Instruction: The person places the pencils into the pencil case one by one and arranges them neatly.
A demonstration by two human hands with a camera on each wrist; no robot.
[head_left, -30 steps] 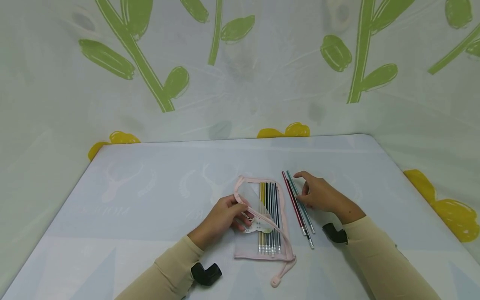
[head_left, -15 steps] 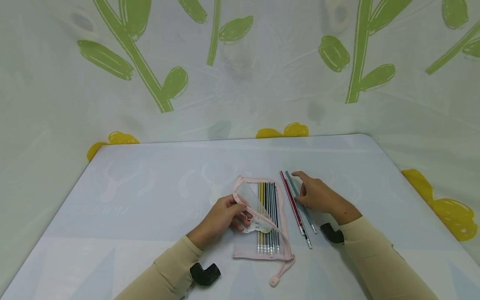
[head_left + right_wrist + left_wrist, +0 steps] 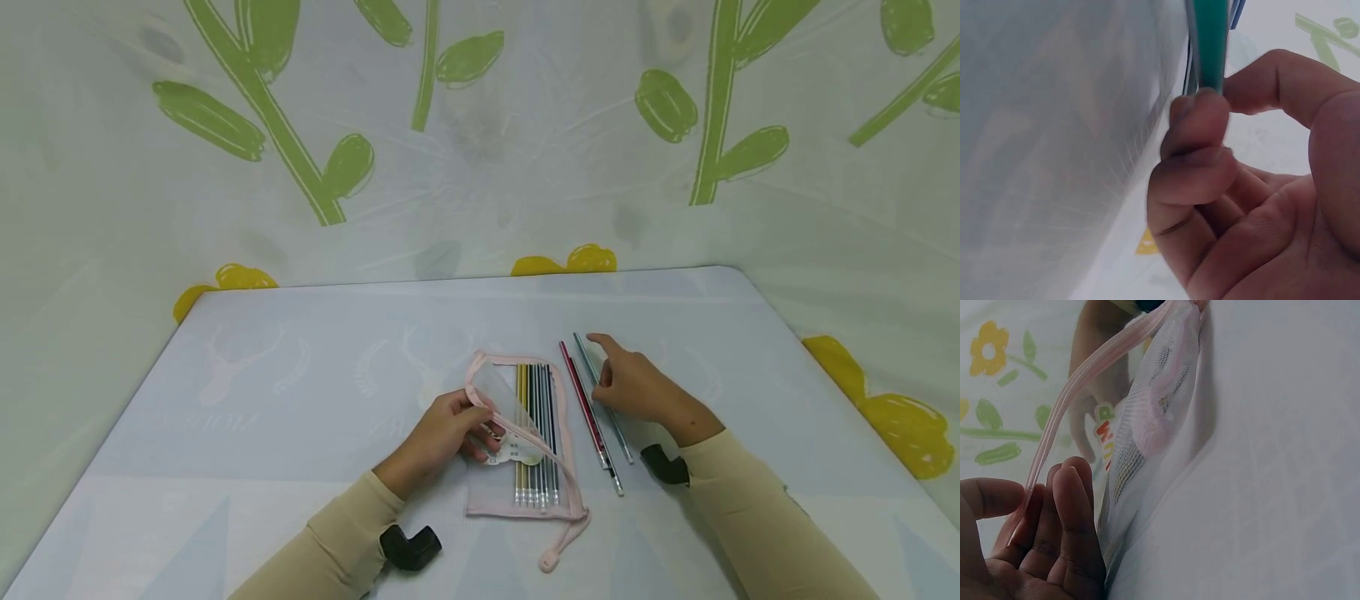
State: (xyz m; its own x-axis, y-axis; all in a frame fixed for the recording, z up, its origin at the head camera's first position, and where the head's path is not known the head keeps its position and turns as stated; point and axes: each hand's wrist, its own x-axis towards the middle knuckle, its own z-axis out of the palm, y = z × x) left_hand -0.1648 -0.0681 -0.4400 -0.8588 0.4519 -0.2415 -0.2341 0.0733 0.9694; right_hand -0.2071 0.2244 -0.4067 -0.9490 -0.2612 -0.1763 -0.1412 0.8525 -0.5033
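My left hand (image 3: 448, 435) pinches the pink zipper edge (image 3: 1060, 412) of a mesh pencil pouch (image 3: 487, 493), lifting its mouth. Through the mesh show several pencils (image 3: 537, 408), yellow and dark, lying side by side with a white label across them. To the pouch's right, my right hand (image 3: 643, 392) grips a teal pencil (image 3: 588, 358) between thumb and curled fingers, with the index finger stretched out. Up close in the right wrist view, the teal pencil (image 3: 1211, 47) rises from the thumb and fingertips. A red pencil (image 3: 576, 379) and a black pencil (image 3: 616, 481) lie just left of it.
A pink pull strap (image 3: 562, 546) trails from the pouch's near right corner onto the white table (image 3: 300, 375). Behind the table stands a wall (image 3: 525, 192) with green leaf prints. Black wrist mounts (image 3: 411, 548) sit at both sleeves.
The right hand has lifted slightly and the teal pencil has shifted a little away from me, apart from the red one. The left hand and pouch have stayed in place.
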